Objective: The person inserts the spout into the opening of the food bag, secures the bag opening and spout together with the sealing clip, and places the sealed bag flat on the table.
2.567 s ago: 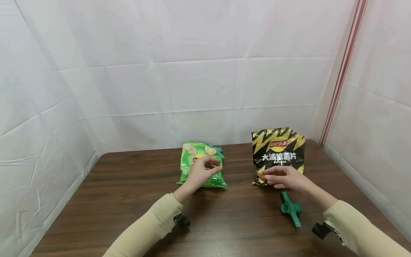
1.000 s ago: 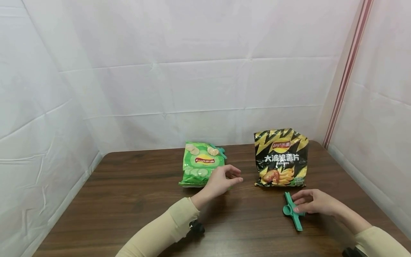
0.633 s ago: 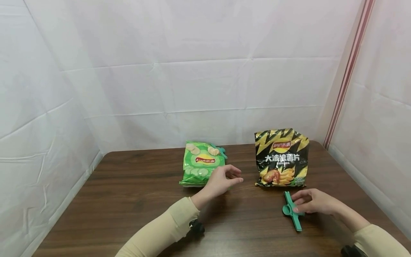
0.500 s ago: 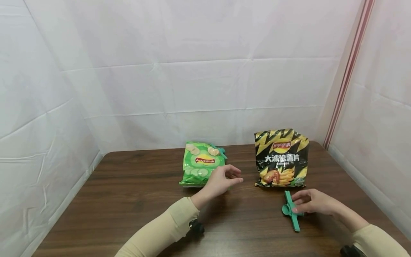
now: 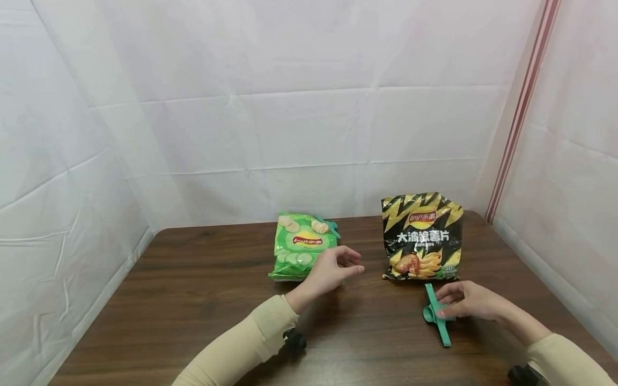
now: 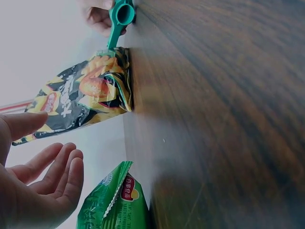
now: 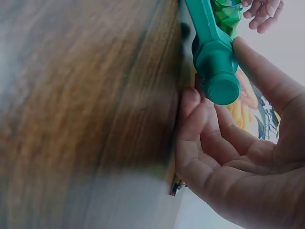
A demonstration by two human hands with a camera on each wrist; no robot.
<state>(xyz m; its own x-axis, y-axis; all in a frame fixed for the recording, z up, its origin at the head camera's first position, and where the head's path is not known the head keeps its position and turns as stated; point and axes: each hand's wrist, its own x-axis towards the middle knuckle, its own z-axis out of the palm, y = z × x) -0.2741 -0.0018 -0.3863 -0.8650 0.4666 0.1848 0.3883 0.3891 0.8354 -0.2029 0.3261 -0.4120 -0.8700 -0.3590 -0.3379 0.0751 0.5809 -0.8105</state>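
My right hand [image 5: 475, 301] pinches a green bag clip with a round spout [image 5: 436, 316], thumb on one side and fingers on the other. In the right wrist view the spout of the clip [image 7: 217, 57] sits between thumb and fingers. Just behind stands a black and yellow potato chip bag [image 5: 422, 236], upright. My left hand [image 5: 328, 271], fingers loosely bent and holding nothing, hovers by the front right of a green potato chip bag [image 5: 301, 241]. The left wrist view shows a gap between that hand [image 6: 47, 186] and the green bag [image 6: 119, 205].
A second green clip [image 5: 333, 228] lies at the back right of the green bag, partly hidden by it. The brown wooden table [image 5: 193, 300] is bordered by white cloth walls [image 5: 309, 128] at the back and both sides.
My right hand has left the black bag, come down to the clip and taken hold of it; the clip has shifted slightly. My left hand has moved right, off the green bag's front.
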